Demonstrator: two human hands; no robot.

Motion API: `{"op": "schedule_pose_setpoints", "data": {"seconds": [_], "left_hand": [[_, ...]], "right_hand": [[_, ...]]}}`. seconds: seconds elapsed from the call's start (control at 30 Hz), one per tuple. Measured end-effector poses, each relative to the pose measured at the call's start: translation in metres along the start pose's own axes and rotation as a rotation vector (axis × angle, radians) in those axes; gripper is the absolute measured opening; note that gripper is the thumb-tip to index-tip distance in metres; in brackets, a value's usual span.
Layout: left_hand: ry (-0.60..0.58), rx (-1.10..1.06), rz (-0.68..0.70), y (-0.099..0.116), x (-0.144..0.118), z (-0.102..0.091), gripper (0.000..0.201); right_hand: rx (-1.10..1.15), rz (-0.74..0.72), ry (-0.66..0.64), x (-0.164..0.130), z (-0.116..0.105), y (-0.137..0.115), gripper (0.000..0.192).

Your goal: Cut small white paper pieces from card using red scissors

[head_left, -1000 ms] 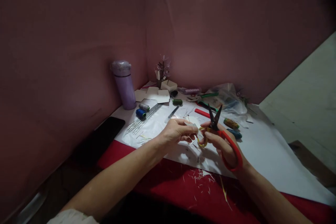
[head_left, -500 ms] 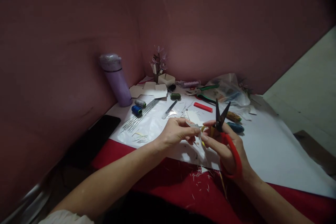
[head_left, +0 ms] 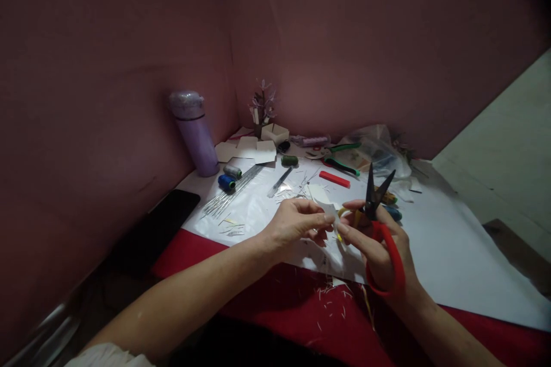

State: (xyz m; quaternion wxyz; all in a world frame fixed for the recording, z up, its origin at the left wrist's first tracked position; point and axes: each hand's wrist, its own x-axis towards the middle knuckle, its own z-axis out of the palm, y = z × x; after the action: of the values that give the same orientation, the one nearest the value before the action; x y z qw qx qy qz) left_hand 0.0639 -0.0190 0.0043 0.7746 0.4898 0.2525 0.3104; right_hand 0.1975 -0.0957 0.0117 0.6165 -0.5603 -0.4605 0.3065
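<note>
Between the fingertips of my left hand [head_left: 297, 223] is a thin whitish strip [head_left: 330, 210], which looks like paper or film. My right hand [head_left: 383, 246] carries red-handled scissors [head_left: 391, 264] looped over it, their dark blades pointing up and apart. The thumb and finger of that same hand pinch the strip's lower end, close to a small yellow piece [head_left: 340, 237]; whether that piece is part of the strip I cannot tell. Both hands hover over the near edge of the white sheet [head_left: 443, 252], nearly touching each other.
Thin wires [head_left: 232, 192], a blue thread spool [head_left: 226, 182], a green spool [head_left: 289, 160] and a red case [head_left: 334, 179] lie behind my hands. Green-handled pliers [head_left: 342, 165] rest by a plastic bag [head_left: 383, 149]. A purple bottle [head_left: 196, 135] stands left, and a phone [head_left: 176, 209] lies at the edge.
Both hands have shifted slightly right, and the scissors with them. More of the whitish strip shows above my left fingertips. The whole view has moved a little.
</note>
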Motion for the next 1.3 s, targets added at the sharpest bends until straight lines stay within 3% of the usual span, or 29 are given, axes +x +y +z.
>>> {"op": "schedule_pose_setpoints", "data": {"seconds": [0.47,0.77,1.03,1.3], "left_hand": [[0.077,-0.115,-0.026,-0.003,-0.002,0.007,0.021],[0.146,-0.204,-0.157,0.002,0.0,0.005,0.018],[0.133,-0.2,-0.164,0.001,0.0,0.004,0.018],[0.107,-0.111,-0.029,-0.003,-0.002,0.006,0.021]], "right_hand": [[-0.07,-0.047,-0.039,-0.002,-0.002,0.01,0.027],[0.036,-0.004,-0.045,-0.001,0.004,0.005,0.023],[0.033,-0.018,-0.063,-0.002,0.002,0.01,0.022],[-0.065,-0.038,-0.032,-0.003,0.004,0.006,0.023]]}}
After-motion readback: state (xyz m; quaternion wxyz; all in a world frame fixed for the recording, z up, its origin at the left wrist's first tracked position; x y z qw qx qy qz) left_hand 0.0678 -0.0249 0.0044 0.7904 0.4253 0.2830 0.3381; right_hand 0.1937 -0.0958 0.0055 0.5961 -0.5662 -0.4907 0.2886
